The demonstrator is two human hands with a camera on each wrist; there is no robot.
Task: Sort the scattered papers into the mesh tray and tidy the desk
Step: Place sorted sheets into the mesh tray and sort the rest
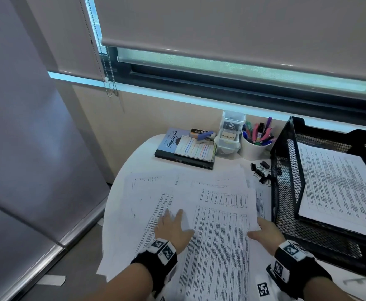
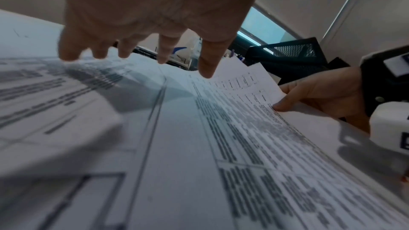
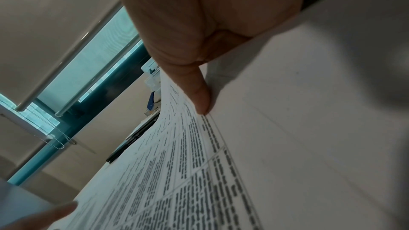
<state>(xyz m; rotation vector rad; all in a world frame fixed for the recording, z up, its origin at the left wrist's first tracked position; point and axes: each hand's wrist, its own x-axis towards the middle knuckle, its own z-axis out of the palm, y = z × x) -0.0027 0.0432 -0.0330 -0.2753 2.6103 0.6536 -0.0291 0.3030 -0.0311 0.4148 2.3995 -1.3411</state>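
My right grip [image 1: 264, 230] pinches the top sheet [image 1: 221, 224]; left grip [image 1: 173, 227] lies flat, fingers straight. I'd lift gently toward the mesh tray [image 1: 286, 192] at three o'clock.

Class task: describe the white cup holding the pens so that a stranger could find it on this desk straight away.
Start at the black mesh tray on the desk's right. Just left of its far corner, by the wall, stands the white cup. It alone is round and bristling with coloured pens, unlike the clear plastic drawers beside it.

Matt white printed paper sheets [image 1: 219, 216] cover a smooth white desk [image 1: 138, 161]. At three o'clock, a black metal mesh tray [image 1: 286, 192]; at twelve, a glossy-covered book [image 1: 169, 144] and clear plastic drawers [image 1: 229, 135].
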